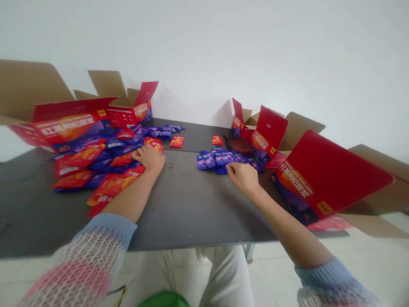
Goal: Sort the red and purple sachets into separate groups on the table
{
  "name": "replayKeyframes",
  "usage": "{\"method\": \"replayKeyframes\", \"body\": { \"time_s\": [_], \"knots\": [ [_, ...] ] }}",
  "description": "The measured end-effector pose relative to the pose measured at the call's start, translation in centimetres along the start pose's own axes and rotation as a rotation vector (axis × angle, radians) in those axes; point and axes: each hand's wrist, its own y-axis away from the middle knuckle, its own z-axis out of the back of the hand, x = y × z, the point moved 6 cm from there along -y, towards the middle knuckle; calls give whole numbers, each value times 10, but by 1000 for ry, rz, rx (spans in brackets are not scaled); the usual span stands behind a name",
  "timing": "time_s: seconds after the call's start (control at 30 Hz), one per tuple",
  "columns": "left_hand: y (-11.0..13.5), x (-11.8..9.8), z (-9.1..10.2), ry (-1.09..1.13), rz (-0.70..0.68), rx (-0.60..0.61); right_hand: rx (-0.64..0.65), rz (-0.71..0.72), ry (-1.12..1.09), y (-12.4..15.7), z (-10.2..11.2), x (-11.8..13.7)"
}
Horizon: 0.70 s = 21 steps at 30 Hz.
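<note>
My left hand (pixel 150 158) rests at the right side of a mixed heap of sachets, its fingers curled down. Red sachets (pixel 154 143) show just beyond its knuckles, and what lies under the fingertips is hidden. A row of red sachets (pixel 110 187) overlaps along the near side of the heap, beside my left forearm. Blue-purple sachets (pixel 116 143) are mixed in behind. Across the table, my right hand (pixel 244 175) is closed at the near edge of a spread of purple sachets (pixel 217 158). Anything inside its fingers cannot be made out.
Open red cartons stand at the left (pixel 73 125) and back left (pixel 136 111). More open cartons line the right side (pixel 329 179), flaps spread. A dark brown pouch (pixel 242 146) lies by them. Single red sachets (pixel 177 142) lie on the dark table (pixel 185 204).
</note>
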Motion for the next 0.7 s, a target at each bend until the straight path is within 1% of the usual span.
{"method": "replayKeyframes", "body": {
  "time_s": [0.1,0.2,0.27,0.33,0.4,0.5,0.6,0.7],
  "knots": [
    [4,-1,5,7,1,-6,15,43,-16,6,-11,6],
    [7,-2,11,50,-20,33,39,120,-36,8,-19,19],
    [6,-1,19,87,-55,57,48,205,-63,8,-21,31],
    [0,2,31,89,-97,51,40,295,-99,7,-21,43],
    [-10,11,44,41,-103,12,28,376,-127,7,-22,56],
    [-24,35,53,-63,-10,-4,27,497,-166,6,-29,75],
    [-31,58,49,-144,117,10,37,602,-219,6,-42,89],
    [-31,65,41,-193,143,27,39,602,-283,4,-55,87]
  ]
}}
